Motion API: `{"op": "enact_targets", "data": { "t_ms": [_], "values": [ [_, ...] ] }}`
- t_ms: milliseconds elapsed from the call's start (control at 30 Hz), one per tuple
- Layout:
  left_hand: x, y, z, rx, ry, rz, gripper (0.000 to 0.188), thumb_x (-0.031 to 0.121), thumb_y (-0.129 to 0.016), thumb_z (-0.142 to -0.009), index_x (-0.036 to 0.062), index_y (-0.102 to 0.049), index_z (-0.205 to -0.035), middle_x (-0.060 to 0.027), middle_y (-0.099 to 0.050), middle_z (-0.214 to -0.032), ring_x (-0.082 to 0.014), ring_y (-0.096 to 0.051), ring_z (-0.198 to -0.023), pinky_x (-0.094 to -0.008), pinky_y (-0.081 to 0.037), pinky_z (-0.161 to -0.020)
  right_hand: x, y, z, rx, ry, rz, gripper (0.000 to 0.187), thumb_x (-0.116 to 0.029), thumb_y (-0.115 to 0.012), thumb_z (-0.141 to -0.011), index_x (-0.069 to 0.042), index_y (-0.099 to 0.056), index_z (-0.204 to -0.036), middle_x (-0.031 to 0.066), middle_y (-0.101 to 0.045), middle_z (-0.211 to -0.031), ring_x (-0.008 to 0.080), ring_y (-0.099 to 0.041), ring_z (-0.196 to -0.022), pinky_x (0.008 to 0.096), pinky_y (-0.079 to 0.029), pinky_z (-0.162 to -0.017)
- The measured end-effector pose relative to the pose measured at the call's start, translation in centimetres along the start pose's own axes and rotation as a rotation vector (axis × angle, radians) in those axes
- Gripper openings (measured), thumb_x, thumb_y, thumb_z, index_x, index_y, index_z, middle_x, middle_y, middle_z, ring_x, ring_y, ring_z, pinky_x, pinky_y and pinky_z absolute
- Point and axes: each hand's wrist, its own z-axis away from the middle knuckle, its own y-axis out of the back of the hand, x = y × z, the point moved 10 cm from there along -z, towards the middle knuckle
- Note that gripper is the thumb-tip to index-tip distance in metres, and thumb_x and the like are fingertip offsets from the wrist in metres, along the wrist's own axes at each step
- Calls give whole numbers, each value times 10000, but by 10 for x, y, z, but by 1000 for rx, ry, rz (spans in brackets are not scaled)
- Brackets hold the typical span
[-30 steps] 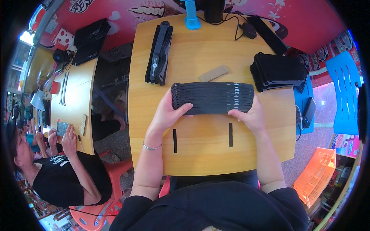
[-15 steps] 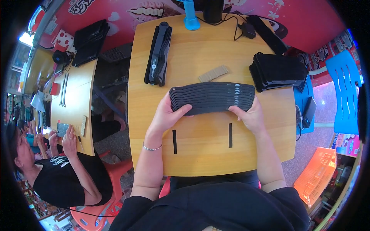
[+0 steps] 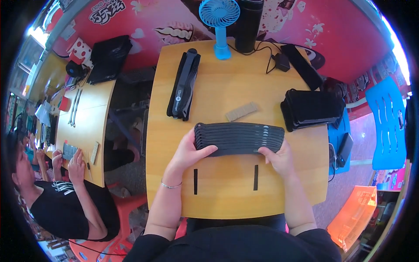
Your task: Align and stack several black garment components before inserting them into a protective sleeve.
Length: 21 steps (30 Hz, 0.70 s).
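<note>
Between my two hands is a fanned stack of black fabric bands [image 3: 238,139], its layered edges stepped one above another, with small pale marks toward the right end. My left hand [image 3: 191,150] grips the left end, thumb lying over the front. The right end is held by my right hand [image 3: 278,158], its thumb pressed on the lowest layer. Nearer to me, two short black strips [image 3: 195,181] lie apart on the wooden table [image 3: 224,201]. Just beyond the stack rests a beige ribbed piece [image 3: 242,112].
Farther left lies a bundle of black straps [image 3: 183,85]; right, a pile of black fabric pieces [image 3: 312,109]. A blue fan [image 3: 221,41], black bottle [image 3: 248,28] and adapter [image 3: 282,62] stand behind. An orange basket [image 3: 352,218] is right. A co-worker [image 3: 72,205] sits left.
The view has tilted upward, so the table and the stack sit lower in the picture and the fan's head shows. Both hands keep their grip on the stack.
</note>
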Motion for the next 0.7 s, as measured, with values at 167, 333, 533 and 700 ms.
{"op": "enact_targets", "data": {
  "t_ms": [167,333,533,700],
  "values": [
    [5,8,-2,60,-38,5,306,63,-626,-891,-29,-518,-1162,-31,-601,-1065,-83,-549,-957,-246,-473,-827,1,-2,-5,22,-25,-55,206,16,-638,-850,-18,-539,-1027,29,-622,-805,72,-541,-576,213,-444,-470],
    [-12,10,1,108,65,264,327,184,-462,-1003,-34,-511,-1241,-33,-588,-1158,-90,-511,-1065,-242,-410,-944,7,-3,-2,-45,59,1,209,-213,-500,-984,-30,-493,-1085,69,-643,-814,92,-553,-531,179,-431,-441],
    [-21,10,2,62,91,424,399,246,-431,-1014,-39,-500,-1284,-52,-572,-1238,-104,-504,-1128,-240,-377,-991,13,7,4,-44,36,-30,341,-321,-360,-1022,-45,-557,-985,39,-632,-717,83,-554,-511,202,-431,-456],
    [-21,15,0,93,80,367,409,269,-442,-1007,-47,-518,-1254,-56,-591,-1210,-112,-527,-1101,-246,-403,-965,8,5,5,-25,54,33,350,-326,-368,-1022,-48,-569,-950,25,-627,-732,81,-548,-513,200,-444,-489]
  ]
}}
